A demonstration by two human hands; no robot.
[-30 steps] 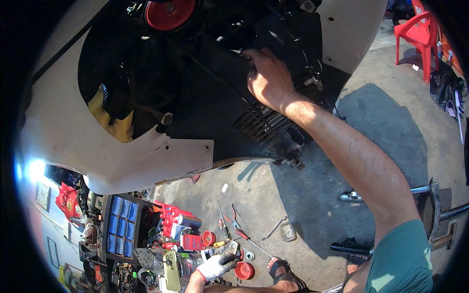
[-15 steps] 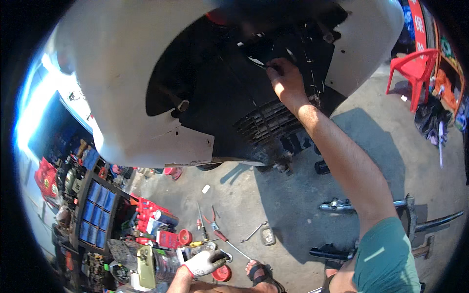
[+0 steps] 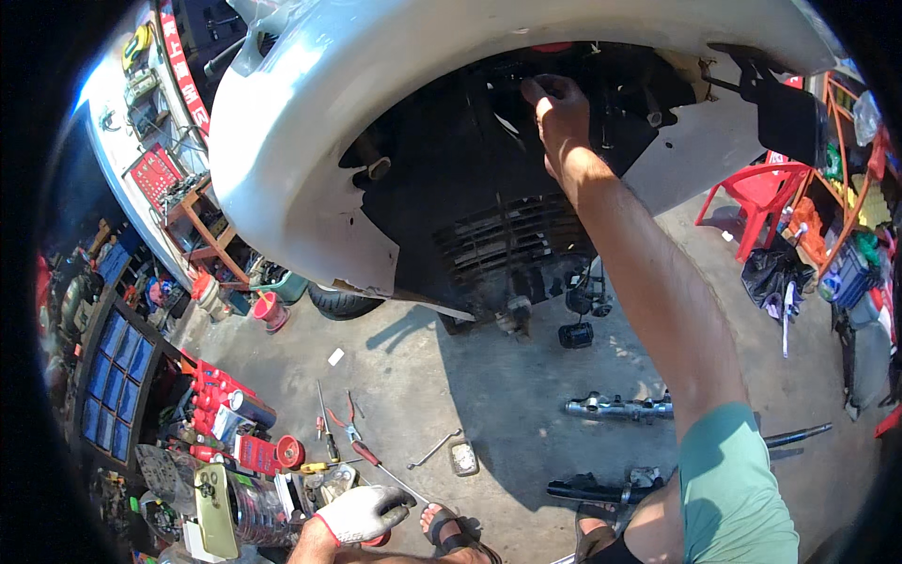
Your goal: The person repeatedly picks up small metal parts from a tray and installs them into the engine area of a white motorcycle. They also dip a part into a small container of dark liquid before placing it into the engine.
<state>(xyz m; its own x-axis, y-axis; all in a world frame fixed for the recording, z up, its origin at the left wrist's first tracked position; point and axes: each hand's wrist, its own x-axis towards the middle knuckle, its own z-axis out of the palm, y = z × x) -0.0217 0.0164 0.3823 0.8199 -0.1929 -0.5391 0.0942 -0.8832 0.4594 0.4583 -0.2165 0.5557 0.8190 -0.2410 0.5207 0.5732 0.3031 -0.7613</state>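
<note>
A large white curved body panel (image 3: 282, 160) of a vehicle arches over a dark hollow. Inside the hollow is a black inner cover (image 3: 413, 211) with a slatted grille (image 3: 507, 240) at its lower part. My bare right hand (image 3: 566, 117) reaches up into the hollow, fingers curled near the upper edge of the cover; whatever they pinch is lost in shadow. Low down, my left hand (image 3: 362, 514) wears a white work glove with dark grey on the fingers. Its fingers stretch to the right, holding nothing, above a red round dish (image 3: 378, 539) it mostly hides.
On the concrete floor lie a red-handled screwdriver (image 3: 368, 456), pliers (image 3: 349, 423), a wrench (image 3: 434, 449) and a small metal tin (image 3: 463, 458). Metal fork-like tubes (image 3: 615, 407) lie at right. A red chair (image 3: 756, 202) stands behind; tool clutter and blue drawers (image 3: 113, 381) fill the left.
My view has shifted, showing more of the white panel's top and both sides. My right hand has moved farther up in the hollow, away from the pale slits. The gloved hand stays low.
</note>
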